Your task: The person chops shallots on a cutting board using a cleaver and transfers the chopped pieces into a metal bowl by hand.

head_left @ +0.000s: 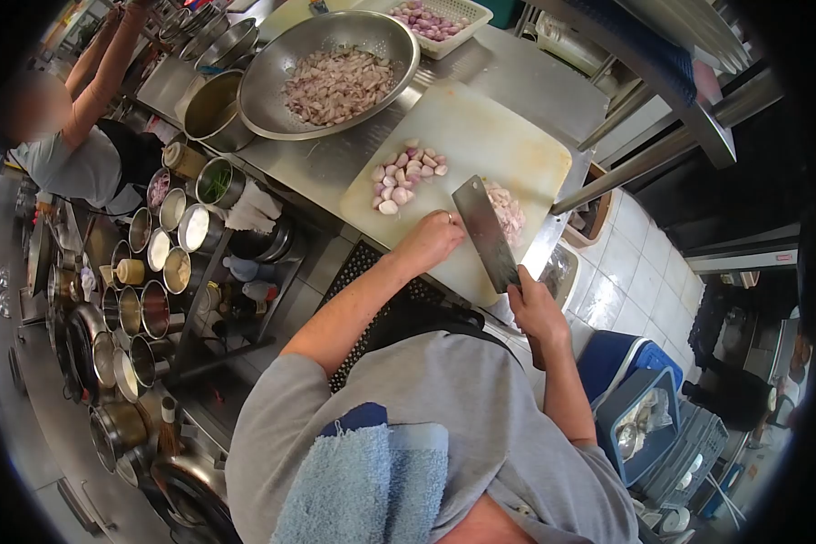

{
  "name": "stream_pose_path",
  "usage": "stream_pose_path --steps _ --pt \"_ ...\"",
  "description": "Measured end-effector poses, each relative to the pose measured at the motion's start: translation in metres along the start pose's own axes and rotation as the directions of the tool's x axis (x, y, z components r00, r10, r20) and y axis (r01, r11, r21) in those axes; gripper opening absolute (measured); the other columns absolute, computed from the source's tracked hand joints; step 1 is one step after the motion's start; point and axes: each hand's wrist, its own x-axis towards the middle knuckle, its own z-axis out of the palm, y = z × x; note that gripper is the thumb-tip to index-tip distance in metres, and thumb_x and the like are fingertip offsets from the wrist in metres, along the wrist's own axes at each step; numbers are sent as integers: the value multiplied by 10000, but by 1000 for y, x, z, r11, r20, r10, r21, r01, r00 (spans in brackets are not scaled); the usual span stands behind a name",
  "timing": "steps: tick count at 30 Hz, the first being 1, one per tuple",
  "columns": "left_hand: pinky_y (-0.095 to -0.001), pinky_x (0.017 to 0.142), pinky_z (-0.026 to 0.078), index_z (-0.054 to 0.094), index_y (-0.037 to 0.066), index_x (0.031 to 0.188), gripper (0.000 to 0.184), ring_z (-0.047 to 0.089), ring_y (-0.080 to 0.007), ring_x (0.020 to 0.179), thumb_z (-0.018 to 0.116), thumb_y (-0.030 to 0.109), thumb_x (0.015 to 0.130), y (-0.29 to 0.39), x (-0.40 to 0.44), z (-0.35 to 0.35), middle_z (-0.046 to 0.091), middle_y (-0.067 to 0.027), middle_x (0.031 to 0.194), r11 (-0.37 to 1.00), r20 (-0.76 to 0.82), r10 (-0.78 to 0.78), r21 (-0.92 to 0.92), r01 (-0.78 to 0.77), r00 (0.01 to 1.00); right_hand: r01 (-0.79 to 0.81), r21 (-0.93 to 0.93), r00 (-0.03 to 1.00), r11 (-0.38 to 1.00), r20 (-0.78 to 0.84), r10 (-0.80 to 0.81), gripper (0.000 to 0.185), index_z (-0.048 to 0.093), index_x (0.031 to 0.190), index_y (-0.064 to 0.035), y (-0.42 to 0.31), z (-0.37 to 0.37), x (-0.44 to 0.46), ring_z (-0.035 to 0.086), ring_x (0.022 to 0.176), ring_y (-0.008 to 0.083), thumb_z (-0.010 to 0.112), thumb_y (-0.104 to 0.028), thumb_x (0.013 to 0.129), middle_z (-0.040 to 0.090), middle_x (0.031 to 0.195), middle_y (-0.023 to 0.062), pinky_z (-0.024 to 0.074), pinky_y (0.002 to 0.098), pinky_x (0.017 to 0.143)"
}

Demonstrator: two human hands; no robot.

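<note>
A white cutting board (462, 118) lies on the steel counter. My right hand (537, 313) grips the handle of a broad cleaver (486, 234), whose blade stands over the board beside a heap of chopped shallots (505, 215). Close to the blade's left side is my left hand (433, 239), its fingers bent together at the board's near part; whatever they hold, if anything, is hidden. Peeled whole shallots (406, 174) lie loosely grouped on the board's left half. Beyond the board, a large steel colander (406, 68) holds many sliced shallots (340, 84).
A white basket (474, 27) of shallots sits at the back. Left of the colander is a steel pot (216, 113). Many containers stand on the left shelf, where another person (77, 154) reaches up. A steel rail (626, 186) and blue cooler (607, 363) are at right.
</note>
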Motion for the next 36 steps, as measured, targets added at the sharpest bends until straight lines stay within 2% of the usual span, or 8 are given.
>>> stream_pose_path --steps 3,7,9,12,21,24,30,36 --pt "-395 829 526 713 18 947 114 655 -326 961 671 48 844 10 -5 -1 675 -117 985 994 -40 -107 17 108 993 90 -41 994 995 -51 -92 248 459 1123 44 2 8 0 599 874 545 528 -120 951 614 844 372 439 602 775" --pt "-392 817 537 709 28 966 131 666 -319 922 669 51 844 -9 2 1 690 -111 984 993 -18 106 -55 -107 994 51 -121 998 991 -21 -54 330 470 1219 64 -4 15 -4 596 918 536 538 -109 946 623 914 370 443 586 800" --pt "-391 814 544 709 32 973 139 673 -316 906 665 47 841 -19 8 -1 702 -111 993 977 34 205 -60 -203 978 80 -113 995 990 -45 -85 265 456 1140 61 -5 16 -6 598 861 539 525 -99 941 611 849 371 439 600 772" --pt "-382 810 555 707 36 976 153 681 -309 896 659 31 830 -26 7 -1 714 -116 1010 974 41 228 -14 -228 973 178 -155 980 972 -59 -189 189 420 1053 42 -5 12 -3 614 744 528 504 -81 936 601 712 347 460 605 694" --pt "-379 801 566 695 27 947 156 681 -302 887 668 12 794 -28 4 1 705 -118 947 953 72 277 106 -284 958 187 -204 982 961 3 -190 169 407 1043 42 -11 15 -9 616 695 514 486 -43 920 604 681 324 471 597 669" --pt "-377 784 570 688 26 939 147 683 -295 872 666 11 794 -23 3 -2 702 -116 937 926 -32 364 123 -358 931 154 -236 987 960 -11 -161 156 404 1027 42 -22 8 -19 618 695 508 481 -35 915 604 684 325 467 599 667" --pt "-372 777 573 686 28 937 141 684 -293 870 666 9 799 -22 0 0 704 -106 939 943 -39 316 124 -309 948 212 -214 975 953 -14 -220 149 400 1023 44 -16 13 -9 618 697 499 474 -42 926 597 678 319 467 604 667" --pt "-378 786 572 684 25 932 124 685 -299 880 665 11 810 -21 1 1 706 -110 952 955 -35 286 97 -281 958 158 -213 987 964 -6 -163 161 405 1039 31 -16 17 -4 621 712 500 483 -63 934 600 686 321 466 609 688"
